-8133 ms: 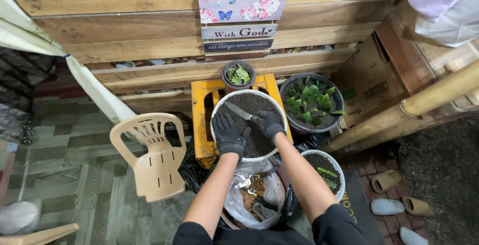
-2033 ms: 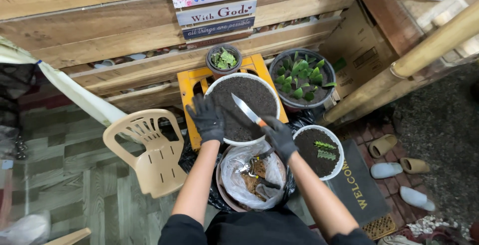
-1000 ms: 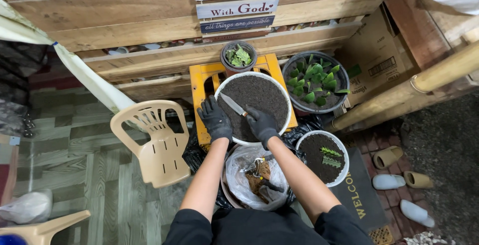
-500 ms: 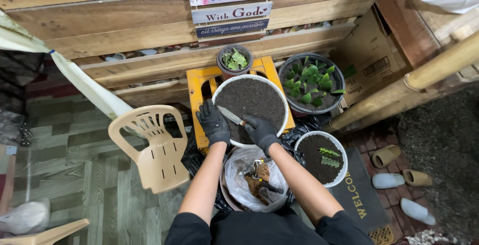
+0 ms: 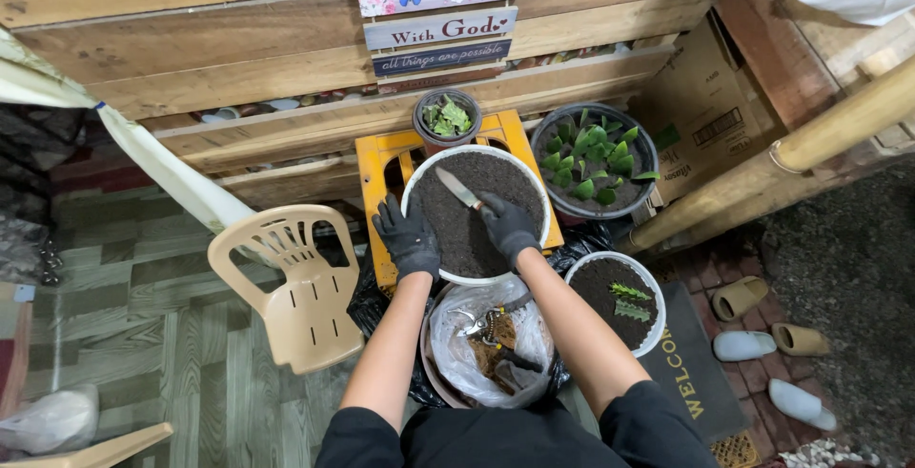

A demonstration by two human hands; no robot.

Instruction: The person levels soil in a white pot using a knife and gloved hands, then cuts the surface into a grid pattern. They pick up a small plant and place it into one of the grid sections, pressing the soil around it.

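The knife [image 5: 458,188] lies blade-down over the dark soil in the large white pot [image 5: 474,213], its tip pointing to the far left of the pot. The right hand [image 5: 508,226], in a black glove, has its grip closed around the knife's handle near the middle of the soil. The left hand [image 5: 409,237], also gloved in black, rests on the pot's near left rim, fingers curled over the edge as if to steady it; it holds nothing else. The pot sits on an orange crate [image 5: 383,168] that serves as the surface.

Judged from this, the step in hand is working the soil with the blade, loosening or opening it. The next move would call for a firm hold on the rim and a controlled draw or push of the blade, kept shallow enough not to spill soil over the edge.

Just beyond the pot stands a small dark pot [image 5: 446,116] with green cuttings. To the right is a round black pot of green plants [image 5: 593,157], and nearer on the right a smaller white pot [image 5: 618,302] holding soil and two green cuttings. Between the person's arms, close in, lies a plastic-lined basin [image 5: 488,342] with pruning shears and debris. A tan plastic chair [image 5: 296,285] stands to the left.
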